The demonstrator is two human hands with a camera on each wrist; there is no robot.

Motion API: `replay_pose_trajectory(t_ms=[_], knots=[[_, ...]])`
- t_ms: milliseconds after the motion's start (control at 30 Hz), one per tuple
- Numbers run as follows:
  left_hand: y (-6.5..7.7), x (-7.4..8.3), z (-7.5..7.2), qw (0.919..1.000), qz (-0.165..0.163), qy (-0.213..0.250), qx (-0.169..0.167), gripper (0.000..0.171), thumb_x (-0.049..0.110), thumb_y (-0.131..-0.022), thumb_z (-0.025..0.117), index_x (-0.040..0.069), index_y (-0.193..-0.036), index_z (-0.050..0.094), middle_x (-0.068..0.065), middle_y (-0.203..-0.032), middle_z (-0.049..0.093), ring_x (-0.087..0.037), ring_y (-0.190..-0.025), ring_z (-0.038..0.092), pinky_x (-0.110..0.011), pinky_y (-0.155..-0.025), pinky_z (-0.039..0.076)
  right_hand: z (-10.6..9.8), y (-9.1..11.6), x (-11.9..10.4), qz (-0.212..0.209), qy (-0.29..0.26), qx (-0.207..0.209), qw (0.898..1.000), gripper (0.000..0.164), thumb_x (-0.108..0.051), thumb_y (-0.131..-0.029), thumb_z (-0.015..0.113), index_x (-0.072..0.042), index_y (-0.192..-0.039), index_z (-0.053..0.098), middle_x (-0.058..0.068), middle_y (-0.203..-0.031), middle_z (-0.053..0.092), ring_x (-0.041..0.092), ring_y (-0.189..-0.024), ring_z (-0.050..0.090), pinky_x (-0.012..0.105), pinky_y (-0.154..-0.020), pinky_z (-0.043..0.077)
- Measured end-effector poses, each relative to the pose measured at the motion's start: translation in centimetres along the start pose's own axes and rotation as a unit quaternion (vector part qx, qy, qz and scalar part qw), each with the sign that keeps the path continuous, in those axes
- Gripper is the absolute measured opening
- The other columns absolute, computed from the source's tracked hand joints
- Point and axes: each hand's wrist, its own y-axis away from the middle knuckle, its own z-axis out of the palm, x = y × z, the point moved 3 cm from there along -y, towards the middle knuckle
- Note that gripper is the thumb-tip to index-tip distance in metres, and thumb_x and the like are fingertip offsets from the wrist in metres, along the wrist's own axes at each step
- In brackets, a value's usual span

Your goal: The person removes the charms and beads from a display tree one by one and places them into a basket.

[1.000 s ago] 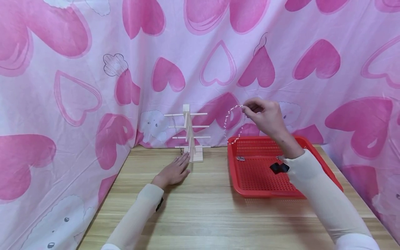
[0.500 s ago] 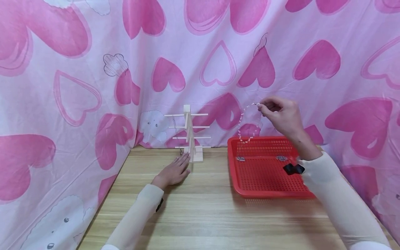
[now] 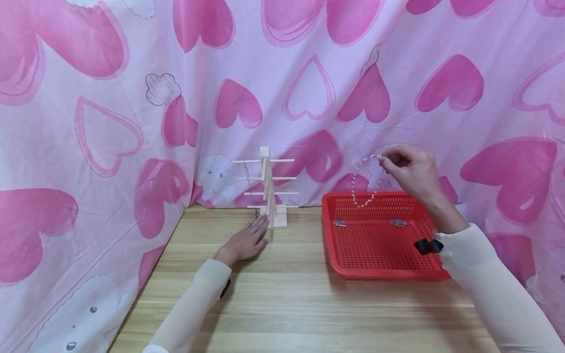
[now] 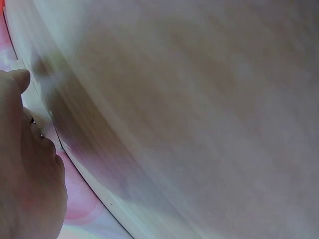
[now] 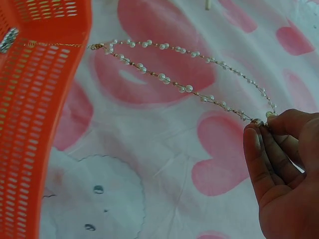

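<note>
Between thumb and fingertips my right hand (image 3: 412,169) pinches a pearl necklace (image 5: 162,77), which hangs in a loop above the red basket's back left part. In the right wrist view its clasp and thin gold chain trail toward the basket wall. My left hand (image 3: 244,240) lies with fingers extended at the foot of a wooden jewelry stand (image 3: 266,186), fingertips at its base. Several thin rods cross the stand's post. A fine dark chain (image 3: 248,177) hangs from the rods on the left side. In the left wrist view the hand (image 4: 32,164) shows only at the left edge.
The red plastic basket (image 3: 332,255) stands on the right of the wooden table (image 3: 282,309). Two small silvery bundles (image 3: 398,223) lie inside it, toward the back. A pink heart-patterned curtain (image 3: 238,105) encloses the table at the back and sides.
My right hand has moved to the right with the necklace, from the basket's left edge to over it, and dipped slightly lately. My left hand has stayed at the stand's base.
</note>
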Motion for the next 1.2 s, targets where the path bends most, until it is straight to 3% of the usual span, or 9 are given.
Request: replay_pose_trajectory(t_ms=[100, 200, 367, 733, 967, 1200], knots=[[-0.1, -0.2, 0.2, 1.0000, 0.000, -0.001, -0.001, 0.071, 0.043, -0.115, 0.036, 0.005, -0.171, 0.013, -0.012, -0.181, 0.009, -0.033, -0.168, 0.009, -0.051, -0.137, 0.017, 0.1, 0.4, 0.8, -0.002, 0.009, -0.010, 1.000, 0.007, -0.005, -0.093, 0.078, -0.005, -0.098, 0.083, 0.010, -0.081, 0.078, -0.011, -0.065, 0.059, 0.003, -0.062, 0.047], [-0.2, -0.4, 0.3, 1.0000, -0.002, -0.007, -0.007, 0.072, 0.044, -0.115, 0.034, 0.006, -0.171, 0.011, -0.011, -0.181, 0.007, -0.031, -0.168, 0.008, -0.049, -0.137, 0.016, 0.5, 1.0, 1.6, 0.009, 0.012, -0.030, 0.999, 0.007, -0.005, -0.094, 0.077, -0.003, -0.099, 0.082, 0.018, -0.086, 0.078, -0.011, -0.066, 0.059, 0.004, -0.063, 0.046], [-0.2, -0.3, 0.1, 0.9998, -0.006, -0.006, -0.016, 0.072, 0.045, -0.116, 0.033, 0.008, -0.172, 0.008, -0.009, -0.181, 0.004, -0.029, -0.169, 0.005, -0.046, -0.138, 0.014, 1.0, 2.2, 2.6, 0.028, 0.032, -0.065, 0.997, 0.008, -0.010, -0.097, 0.076, -0.005, -0.101, 0.081, 0.016, -0.090, 0.079, -0.005, -0.070, 0.058, 0.004, -0.064, 0.045], [-0.3, -0.6, 0.5, 0.9998, -0.005, -0.007, -0.016, 0.073, 0.047, -0.116, 0.033, 0.009, -0.172, 0.006, -0.007, -0.181, 0.002, -0.027, -0.169, 0.004, -0.046, -0.138, 0.013, 2.4, 4.2, 4.5, 0.025, 0.080, -0.119, 0.989, 0.007, -0.014, -0.099, 0.075, -0.009, -0.101, 0.079, 0.011, -0.090, 0.078, 0.019, -0.077, 0.064, 0.009, -0.066, 0.046], [-0.4, -0.5, 0.4, 0.9998, -0.008, -0.008, -0.015, 0.073, 0.047, -0.115, 0.033, 0.009, -0.172, 0.009, -0.008, -0.182, 0.005, -0.029, -0.169, 0.006, -0.047, -0.138, 0.015, 3.4, 4.9, 5.8, 0.071, 0.086, -0.181, 0.977, 0.012, -0.014, -0.101, 0.071, -0.007, -0.110, 0.076, 0.014, -0.099, 0.077, 0.026, -0.087, 0.068, 0.028, -0.074, 0.057], [0.1, 0.3, -0.4, 0.9998, -0.012, 0.001, -0.014, 0.072, 0.043, -0.115, 0.037, 0.007, -0.172, 0.011, -0.011, -0.181, 0.009, -0.031, -0.168, 0.008, -0.049, -0.138, 0.016, 4.2, 5.2, 6.6, 0.065, 0.088, -0.213, 0.971, 0.012, -0.013, -0.101, 0.072, -0.005, -0.108, 0.077, 0.015, -0.098, 0.078, 0.029, -0.089, 0.071, 0.042, -0.077, 0.059]])
